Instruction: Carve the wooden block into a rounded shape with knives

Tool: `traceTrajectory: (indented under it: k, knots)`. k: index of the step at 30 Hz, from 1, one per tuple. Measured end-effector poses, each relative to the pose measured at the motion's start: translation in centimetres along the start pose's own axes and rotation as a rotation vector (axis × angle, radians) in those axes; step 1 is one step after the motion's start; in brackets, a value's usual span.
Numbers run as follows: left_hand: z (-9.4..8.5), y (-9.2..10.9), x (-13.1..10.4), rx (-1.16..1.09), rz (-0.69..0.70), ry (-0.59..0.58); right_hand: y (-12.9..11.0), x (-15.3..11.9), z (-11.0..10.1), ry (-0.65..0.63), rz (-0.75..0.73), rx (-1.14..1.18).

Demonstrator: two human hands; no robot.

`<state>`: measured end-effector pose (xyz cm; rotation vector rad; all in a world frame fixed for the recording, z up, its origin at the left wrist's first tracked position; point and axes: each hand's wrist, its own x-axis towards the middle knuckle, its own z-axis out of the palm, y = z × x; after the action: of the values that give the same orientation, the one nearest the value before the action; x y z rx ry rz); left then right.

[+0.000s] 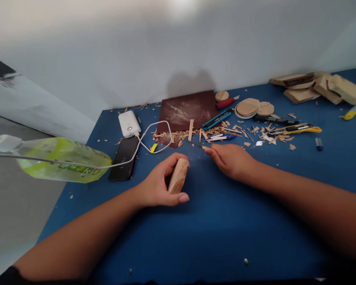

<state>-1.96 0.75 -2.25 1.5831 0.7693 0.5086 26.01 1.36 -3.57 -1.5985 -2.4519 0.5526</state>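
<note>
My left hand (158, 182) is wrapped around a small wooden block (178, 175), thumb low and fingers behind it. The block is pale brown, with cut facets on its face. To the right, my right hand (233, 159) is closed on a small knife (204, 147) with a yellowish end showing. Its thin dark tip points left, apart from the block, and most of the handle is hidden in the fist. Just beyond both hands lie wood shavings (180, 136) and a flat wood strip (191, 130).
A brown sheet (186, 109), a blue cutter (217, 119), a yellow cutter (295, 129) and wooden discs (248, 107) lie at the back. Wood pieces (314, 85) are piled far right. On the left are a phone (123, 160), a cabled power bank (129, 124) and a bottle (62, 158).
</note>
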Motion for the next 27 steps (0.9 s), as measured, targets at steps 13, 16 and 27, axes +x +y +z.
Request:
traceTrajectory:
  k: [13,16,27]
  knots:
    - [1.2,0.0,0.5,0.360,0.030,0.239,-0.5,-1.3,0.8,-0.044,-0.281,0.153]
    - [1.3,0.1,0.5,0.397,0.028,0.262,-0.5,-1.1,0.6,-0.073,-0.280,0.115]
    - [1.9,-0.1,0.6,0.461,0.018,0.310,-0.9,-1.2,1.0,-0.108,-0.310,0.000]
